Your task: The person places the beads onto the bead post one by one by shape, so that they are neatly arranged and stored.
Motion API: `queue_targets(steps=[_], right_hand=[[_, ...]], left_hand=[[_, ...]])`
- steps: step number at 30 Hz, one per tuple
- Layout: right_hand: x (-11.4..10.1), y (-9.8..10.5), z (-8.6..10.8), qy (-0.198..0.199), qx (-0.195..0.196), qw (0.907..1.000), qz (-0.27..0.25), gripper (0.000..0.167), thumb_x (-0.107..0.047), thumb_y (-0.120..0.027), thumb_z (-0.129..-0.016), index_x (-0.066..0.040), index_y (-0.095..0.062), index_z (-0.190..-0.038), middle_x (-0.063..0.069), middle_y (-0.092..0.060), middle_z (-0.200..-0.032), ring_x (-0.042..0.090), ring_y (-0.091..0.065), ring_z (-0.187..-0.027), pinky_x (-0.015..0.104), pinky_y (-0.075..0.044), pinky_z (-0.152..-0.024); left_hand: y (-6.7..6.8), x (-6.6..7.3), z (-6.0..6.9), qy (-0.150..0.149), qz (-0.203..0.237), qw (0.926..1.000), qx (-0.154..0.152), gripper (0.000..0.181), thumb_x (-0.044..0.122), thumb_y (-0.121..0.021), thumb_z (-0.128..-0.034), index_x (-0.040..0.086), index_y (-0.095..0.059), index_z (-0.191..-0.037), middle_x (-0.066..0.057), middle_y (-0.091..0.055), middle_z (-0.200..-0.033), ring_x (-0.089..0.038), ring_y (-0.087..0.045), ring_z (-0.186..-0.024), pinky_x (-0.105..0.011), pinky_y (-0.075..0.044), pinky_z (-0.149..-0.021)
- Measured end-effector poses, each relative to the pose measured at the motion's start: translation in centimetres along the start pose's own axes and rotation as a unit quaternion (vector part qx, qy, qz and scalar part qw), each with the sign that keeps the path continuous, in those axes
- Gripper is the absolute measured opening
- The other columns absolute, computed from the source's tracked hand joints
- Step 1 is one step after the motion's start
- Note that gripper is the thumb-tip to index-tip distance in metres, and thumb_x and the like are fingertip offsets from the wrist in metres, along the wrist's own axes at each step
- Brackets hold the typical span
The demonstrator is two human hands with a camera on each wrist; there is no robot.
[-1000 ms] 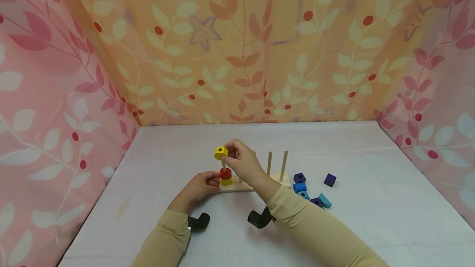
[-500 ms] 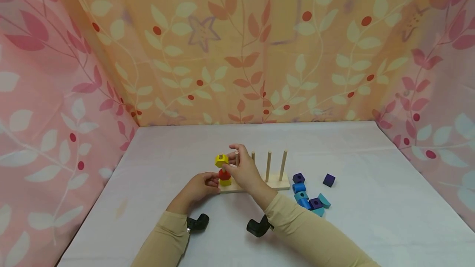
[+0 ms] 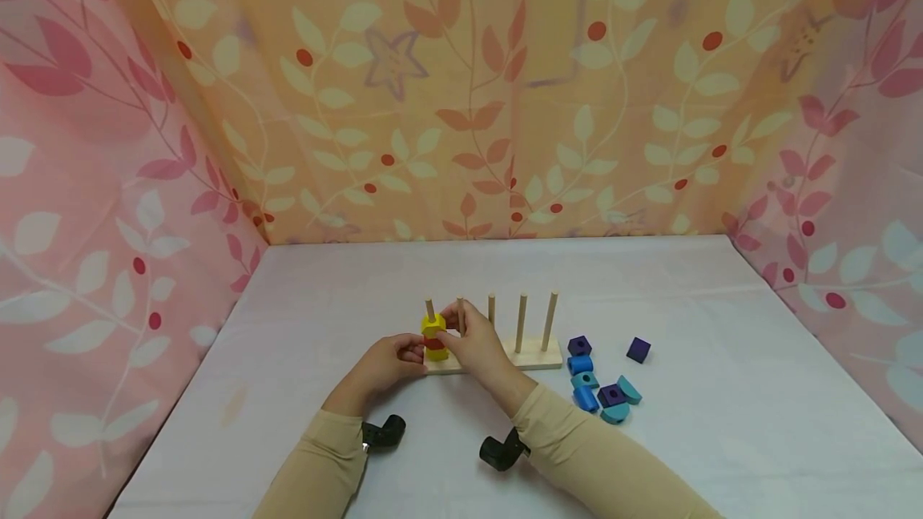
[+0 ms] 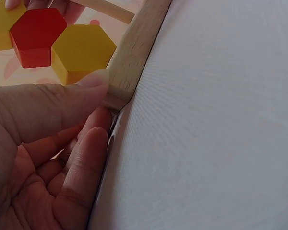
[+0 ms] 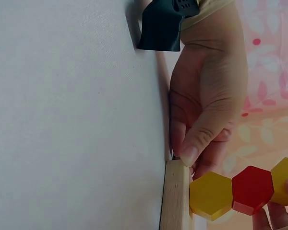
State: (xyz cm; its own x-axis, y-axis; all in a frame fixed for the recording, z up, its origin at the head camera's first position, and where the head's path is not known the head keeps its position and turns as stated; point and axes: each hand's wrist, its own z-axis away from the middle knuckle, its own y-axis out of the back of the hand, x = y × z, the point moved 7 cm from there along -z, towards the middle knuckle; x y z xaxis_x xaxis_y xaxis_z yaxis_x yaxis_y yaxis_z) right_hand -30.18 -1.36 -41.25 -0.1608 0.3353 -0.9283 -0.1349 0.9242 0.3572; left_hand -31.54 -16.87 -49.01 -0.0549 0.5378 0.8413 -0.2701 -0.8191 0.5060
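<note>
A wooden peg board (image 3: 538, 354) with several upright pegs stands on the table. Its leftmost peg carries a lower yellow hexagonal block (image 4: 84, 48), a red hexagonal block (image 4: 37, 33) above that, and an upper yellow hexagonal block (image 3: 433, 323) on top. My right hand (image 3: 481, 349) pinches the upper yellow block, which sits close on or against the red one; the peg's tip pokes out above it. At the board's left end, my left hand (image 3: 382, 363) grips the base (image 4: 129, 57) between thumb and fingers.
Right of the board lie loose blocks: a purple hexagonal block (image 3: 579, 345), blue pieces (image 3: 580, 364), teal half-rounds (image 3: 616, 413), a purple square block (image 3: 612, 396) and a purple cube (image 3: 638, 350) further off. Patterned curtains (image 3: 461, 102) wall in the white-covered table (image 3: 346, 287).
My right hand has lowered the upper yellow hexagonal block from the peg's tip down the peg to the red block. My left hand has stayed at the board's end.
</note>
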Motion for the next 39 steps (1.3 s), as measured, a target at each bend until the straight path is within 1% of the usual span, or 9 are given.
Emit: queue_targets(steps=[3,6,11,17,23,27,31,36,39], right_hand=[[0.1,0.0,0.0,-0.001,-0.002,1.0,-0.009,0.018,-0.01,-0.065,-0.084,-0.011,-0.054,-0.1,0.006,-0.062,-0.101,0.025,-0.056,-0.103,0.045,-0.041,-0.091],[0.0,0.0,0.0,0.001,-0.004,0.9999,-0.016,0.021,-0.008,-0.064,-0.084,-0.009,-0.055,-0.102,0.007,-0.062,-0.102,0.025,-0.056,-0.104,0.044,-0.041,-0.091],[0.1,0.2,0.2,0.004,-0.013,0.9998,-0.017,0.031,-0.008,-0.064,-0.085,-0.006,-0.053,-0.114,0.01,-0.061,-0.109,0.027,-0.056,-0.107,0.043,-0.042,-0.091],[0.1,0.7,0.7,0.009,-0.027,0.9995,-0.011,0.039,-0.011,-0.064,-0.085,-0.011,-0.052,-0.122,0.009,-0.058,-0.119,0.028,-0.05,-0.116,0.044,-0.04,-0.094],[-0.3,1.4,1.6,0.019,-0.05,0.9976,-0.044,0.05,-0.007,-0.062,-0.086,-0.008,-0.044,-0.132,0.013,-0.052,-0.128,0.028,-0.044,-0.123,0.041,-0.034,-0.1],[-0.6,2.0,2.2,0.029,-0.058,0.9956,-0.068,0.055,-0.005,-0.062,-0.086,-0.003,-0.039,-0.136,0.016,-0.047,-0.132,0.031,-0.042,-0.124,0.043,-0.032,-0.1],[-1.0,2.8,2.8,0.027,-0.065,0.9939,-0.085,0.055,-0.001,-0.061,-0.085,-0.001,-0.039,-0.135,0.017,-0.045,-0.134,0.03,-0.041,-0.125,0.045,-0.03,-0.101],[-1.5,4.4,3.6,0.028,-0.08,0.9937,-0.074,0.049,-0.006,-0.061,-0.087,-0.005,-0.044,-0.133,0.013,-0.048,-0.133,0.026,-0.045,-0.123,0.041,-0.032,-0.101],[-1.4,5.8,4.0,0.029,-0.084,0.9941,-0.062,0.044,-0.009,-0.06,-0.087,-0.006,-0.049,-0.129,0.011,-0.053,-0.128,0.025,-0.048,-0.119,0.04,-0.035,-0.099]], left_hand=[[0.0,0.1,0.0,-0.002,-0.003,1.0,0.002,0.043,0.012,-0.076,-0.0729,0.006,-0.06,-0.112,-0.001,-0.061,-0.089,-0.013,-0.057,-0.081,-0.028,-0.048,-0.074],[0.0,0.0,0.0,0.005,0.002,1.0,0.003,0.042,0.012,-0.076,-0.073,0.007,-0.06,-0.111,-0.001,-0.061,-0.088,-0.013,-0.056,-0.08,-0.028,-0.048,-0.074],[-0.1,0.1,0.1,0.001,0.007,1.0,0.001,0.041,0.011,-0.076,-0.0734,0.007,-0.06,-0.111,-0.001,-0.061,-0.089,-0.013,-0.056,-0.081,-0.028,-0.048,-0.074],[-0.1,0.0,0.2,0.005,0.016,0.9999,-0.003,0.042,0.012,-0.076,-0.0737,0.007,-0.06,-0.112,-0.002,-0.061,-0.089,-0.015,-0.056,-0.081,-0.027,-0.048,-0.074],[-0.1,0.0,0.2,0.009,0.014,0.9999,-0.001,0.044,0.013,-0.076,-0.0738,0.007,-0.059,-0.115,-0.002,-0.06,-0.091,-0.015,-0.056,-0.082,-0.028,-0.048,-0.075],[0.0,0.0,0.1,0.009,0.015,0.9998,0.006,0.044,0.011,-0.076,-0.0733,0.007,-0.059,-0.113,-0.001,-0.06,-0.09,-0.014,-0.056,-0.081,-0.028,-0.048,-0.075],[0.1,0.0,0.0,0.013,0.019,0.9997,0.008,0.044,0.01,-0.076,-0.073,0.007,-0.059,-0.114,-0.001,-0.06,-0.09,-0.013,-0.056,-0.081,-0.027,-0.048,-0.075],[0.0,0.0,0.1,0.011,0.023,0.9996,0.005,0.044,0.009,-0.076,-0.0725,0.006,-0.059,-0.113,-0.001,-0.06,-0.091,-0.013,-0.056,-0.082,-0.027,-0.048,-0.075],[0.0,0.1,0.1,0.008,0.024,0.9997,0.005,0.044,0.009,-0.076,-0.0723,0.006,-0.059,-0.113,-0.001,-0.06,-0.091,-0.013,-0.056,-0.082,-0.027,-0.048,-0.074]])
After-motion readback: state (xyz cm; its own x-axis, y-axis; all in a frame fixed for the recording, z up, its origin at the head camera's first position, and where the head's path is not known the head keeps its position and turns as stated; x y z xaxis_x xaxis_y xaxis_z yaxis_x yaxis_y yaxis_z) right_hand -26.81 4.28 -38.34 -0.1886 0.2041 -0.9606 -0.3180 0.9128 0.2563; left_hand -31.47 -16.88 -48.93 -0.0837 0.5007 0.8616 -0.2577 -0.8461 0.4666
